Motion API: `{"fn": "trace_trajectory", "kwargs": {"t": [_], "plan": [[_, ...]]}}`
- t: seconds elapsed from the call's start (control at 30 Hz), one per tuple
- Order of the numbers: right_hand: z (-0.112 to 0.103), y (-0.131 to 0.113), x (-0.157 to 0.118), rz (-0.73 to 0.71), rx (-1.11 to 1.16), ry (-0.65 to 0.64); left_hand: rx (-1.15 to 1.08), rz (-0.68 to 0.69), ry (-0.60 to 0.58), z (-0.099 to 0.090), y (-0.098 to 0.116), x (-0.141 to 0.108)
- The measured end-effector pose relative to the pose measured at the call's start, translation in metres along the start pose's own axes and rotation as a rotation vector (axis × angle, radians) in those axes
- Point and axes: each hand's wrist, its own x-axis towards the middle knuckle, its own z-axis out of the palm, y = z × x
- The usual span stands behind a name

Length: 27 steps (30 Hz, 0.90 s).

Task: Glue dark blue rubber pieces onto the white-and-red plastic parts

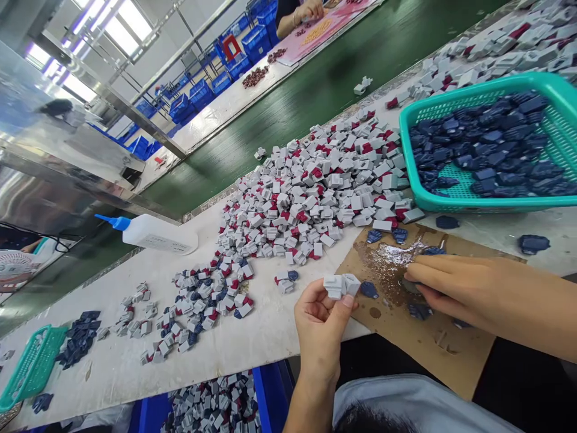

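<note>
A light grey plastic piece (341,286) is pinched between the thumb and fingers of my left hand (322,322), just left of a brown cardboard sheet (455,355). My right hand (446,285) reaches over the cardboard from the right, its fingers closed and pointing down at a shiny wet patch (394,261); what they grip is mostly hidden under them. Several dark blue pieces lie on the cardboard, one of them (369,290) beside the grey piece. Behind my hands spreads a large heap of grey and dark red pieces (311,192).
A green basket (408,150) of dark blue pieces stands at the right. A white bottle with a blue nozzle (160,233) lies left, near the green conveyor belt (225,159). Below the table edge is a blue bin (270,391). Across the belt, a person's hand (310,10) shows.
</note>
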Motion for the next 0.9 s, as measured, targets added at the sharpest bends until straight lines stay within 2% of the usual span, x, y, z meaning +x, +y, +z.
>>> {"fn": "trace_trajectory", "kwargs": {"t": [0.07, 0.1, 0.27, 0.37, 0.5, 0.63, 0.77, 0.9], "plan": [[-0.007, -0.006, 0.002, -0.039, 0.014, -0.039, -0.003, -0.021, -0.027, 0.001, 0.0, -0.002], [-0.013, -0.01, 0.004, -0.012, 0.053, -0.05, 0.0, -0.039, -0.041, 0.002, 0.0, -0.003], [-0.044, -0.037, 0.015, 0.277, 0.522, 0.053, 0.053, -0.125, -0.148, 0.002, -0.002, -0.006], [-0.051, -0.045, 0.019, 0.347, 0.652, 0.103, 0.101, -0.138, -0.233, -0.001, -0.004, -0.005], [-0.047, -0.041, 0.021, 0.278, 0.69, 0.063, 0.086, -0.127, -0.245, -0.003, -0.003, -0.006], [-0.046, -0.037, 0.023, 0.254, 0.696, 0.027, 0.126, -0.038, -0.295, -0.002, 0.0, -0.008], [-0.05, -0.036, 0.03, 0.216, 0.842, -0.098, 0.246, 0.068, -0.288, -0.003, -0.005, -0.012], [-0.051, -0.036, 0.036, 0.181, 0.895, -0.208, 0.255, 0.087, -0.327, -0.007, -0.013, -0.012]]}}
